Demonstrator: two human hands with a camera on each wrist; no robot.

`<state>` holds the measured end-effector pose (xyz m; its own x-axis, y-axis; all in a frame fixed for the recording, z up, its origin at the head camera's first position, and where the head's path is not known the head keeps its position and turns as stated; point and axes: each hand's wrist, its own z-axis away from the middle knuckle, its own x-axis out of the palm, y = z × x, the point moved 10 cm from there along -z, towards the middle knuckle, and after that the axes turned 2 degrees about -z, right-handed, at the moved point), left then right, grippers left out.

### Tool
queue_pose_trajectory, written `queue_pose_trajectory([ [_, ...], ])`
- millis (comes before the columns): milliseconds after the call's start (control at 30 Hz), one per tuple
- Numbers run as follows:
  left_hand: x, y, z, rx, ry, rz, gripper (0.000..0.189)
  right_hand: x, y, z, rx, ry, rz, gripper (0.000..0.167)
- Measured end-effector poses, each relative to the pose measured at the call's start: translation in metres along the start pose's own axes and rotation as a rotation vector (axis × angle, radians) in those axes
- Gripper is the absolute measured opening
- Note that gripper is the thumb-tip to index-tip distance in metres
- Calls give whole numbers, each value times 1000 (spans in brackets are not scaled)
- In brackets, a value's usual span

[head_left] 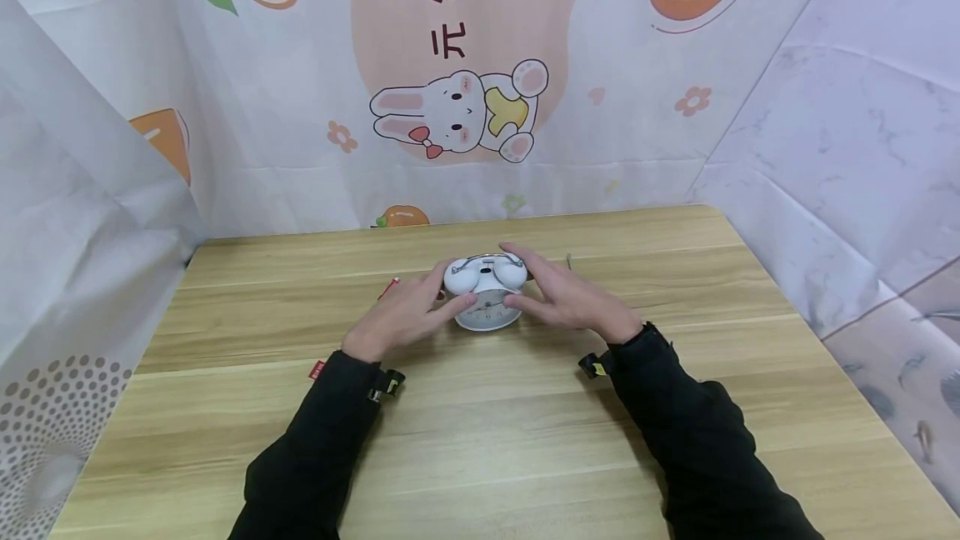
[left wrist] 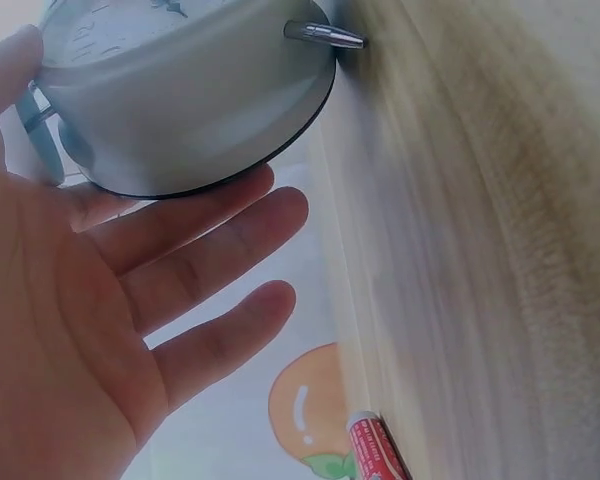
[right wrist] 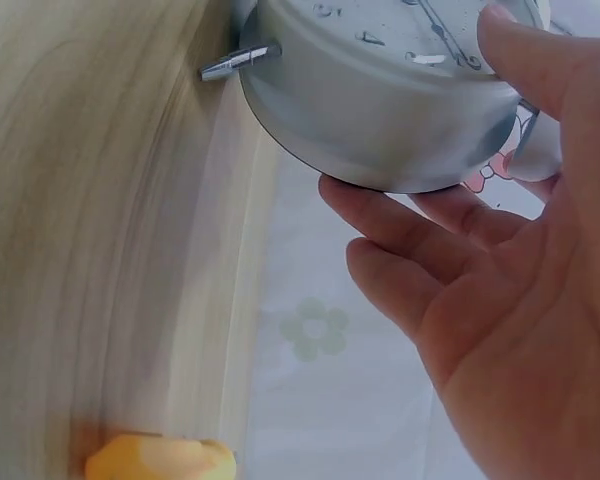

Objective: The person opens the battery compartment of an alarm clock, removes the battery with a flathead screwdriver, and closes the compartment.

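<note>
A white twin-bell alarm clock (head_left: 487, 307) is between both hands, its dial facing the person and tilted upward. My left hand (head_left: 408, 311) holds its left side, thumb at the front by the dial and fingers behind. On the other side, my right hand (head_left: 566, 294) grips it likewise, with the thumb on the edge of the dial. A metal foot (left wrist: 325, 35) sticks out below the casing in the left wrist view, close to the tabletop. Another foot (right wrist: 240, 62) shows in the right wrist view. The back of the clock is hidden.
A red battery-like cylinder (left wrist: 377, 447) lies on the wooden table (head_left: 480, 457) beyond the left hand. Part of a yellow-orange object (right wrist: 160, 458) shows in the right wrist view; its kind is unclear. A printed curtain (head_left: 285, 107) hangs behind the table.
</note>
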<state>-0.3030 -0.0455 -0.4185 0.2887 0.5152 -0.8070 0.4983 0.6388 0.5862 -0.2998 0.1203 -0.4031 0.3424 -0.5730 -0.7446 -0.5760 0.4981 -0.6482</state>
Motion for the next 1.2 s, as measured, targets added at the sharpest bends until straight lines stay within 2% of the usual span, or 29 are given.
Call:
queue_pose_trajectory([
  [67, 0, 0, -1, 7, 3, 0, 76, 1, 2, 0, 16, -4, -12, 81],
  [167, -3, 1, -1, 29, 19, -1, 84, 1, 1, -1, 18, -4, -22, 81],
  [367, -5, 6, -3, 84, 46, 16, 117, 1, 4, -1, 39, 3, -85, 83],
  [567, -1, 8, -3, 111, 29, -3, 141, 2, 7, -1, 38, 14, -130, 83],
  [667, 1, 9, -3, 112, 23, -28, 147, 4, 7, -2, 29, 13, -162, 82],
  [967, 5, 7, -4, 100, 11, -35, 151, 7, 12, 0, 86, 4, -170, 81],
  [1067, 5, 7, -5, 99, 17, -37, 151, 8, 12, -1, 94, -3, -202, 90],
  [1200, 5, 7, -4, 115, 22, -25, 150, 12, 12, -1, 100, -34, -239, 116],
])
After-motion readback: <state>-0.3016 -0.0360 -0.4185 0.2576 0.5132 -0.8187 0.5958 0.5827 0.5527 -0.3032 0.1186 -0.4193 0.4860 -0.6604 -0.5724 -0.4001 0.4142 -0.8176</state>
